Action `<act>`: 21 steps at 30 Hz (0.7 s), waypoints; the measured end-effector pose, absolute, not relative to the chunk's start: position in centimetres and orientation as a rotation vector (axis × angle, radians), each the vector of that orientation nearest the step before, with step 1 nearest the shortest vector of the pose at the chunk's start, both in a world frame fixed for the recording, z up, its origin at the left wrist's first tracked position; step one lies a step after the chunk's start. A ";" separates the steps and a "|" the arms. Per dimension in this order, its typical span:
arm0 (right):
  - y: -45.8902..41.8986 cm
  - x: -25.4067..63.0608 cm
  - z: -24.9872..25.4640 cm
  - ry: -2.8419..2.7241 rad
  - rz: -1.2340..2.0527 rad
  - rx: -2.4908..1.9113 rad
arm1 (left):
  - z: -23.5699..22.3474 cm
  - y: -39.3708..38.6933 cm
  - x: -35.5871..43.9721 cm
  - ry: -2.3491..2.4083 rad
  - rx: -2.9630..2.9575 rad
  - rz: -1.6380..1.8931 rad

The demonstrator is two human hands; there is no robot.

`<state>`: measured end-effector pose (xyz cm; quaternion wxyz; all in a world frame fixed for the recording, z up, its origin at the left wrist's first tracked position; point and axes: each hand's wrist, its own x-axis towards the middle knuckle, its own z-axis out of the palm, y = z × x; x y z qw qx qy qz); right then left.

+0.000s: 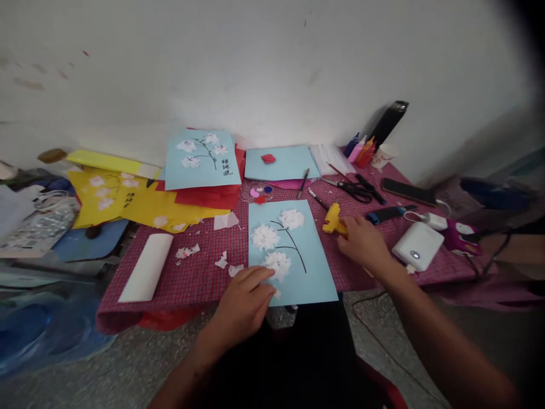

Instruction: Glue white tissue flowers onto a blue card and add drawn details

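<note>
A light blue sheet (317, 278) lies in front of me, with white crinkled paper flowers (266, 237) on dark drawn stems. My left hand (244, 298) is over the sheet's lower left edge, fingers bent and drawn together beside the lowest flower (276, 264). What they hold, if anything, is hidden; a small white bit shows near the thumb. To the right of the sheet, my right hand (361, 241) is closed around a yellow plastic tool (332, 218) with a broad head. Its exact kind is unclear.
A finished-looking flower picture (200, 173) rests on red and yellow papers at the back. Scissors (355, 190), a phone (409, 192), a white power bank (417, 247) and several paint bottles (365, 152) are on the right. A white paper roll (149, 267) lies left.
</note>
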<state>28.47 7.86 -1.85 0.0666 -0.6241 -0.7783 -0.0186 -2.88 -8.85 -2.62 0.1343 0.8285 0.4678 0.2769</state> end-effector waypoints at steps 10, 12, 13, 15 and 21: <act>8.7 27.3 -1.6 -2.334 -0.105 -2.181 | -2.7 -8.3 -3.2 1.345 2.454 0.563; 9.1 27.8 -1.7 -2.315 -0.058 -2.219 | -2.4 -8.0 -2.9 1.321 2.475 0.514; 9.3 28.0 -1.8 -2.306 -0.038 -2.234 | -2.3 -7.8 -2.8 1.312 2.484 0.497; 9.8 28.2 -2.0 -2.300 -0.001 -2.251 | -2.1 -7.5 -2.6 1.294 2.503 0.469; 10.2 28.8 -0.9 -2.206 0.053 -2.345 | -2.3 -7.0 -2.8 1.366 2.507 0.410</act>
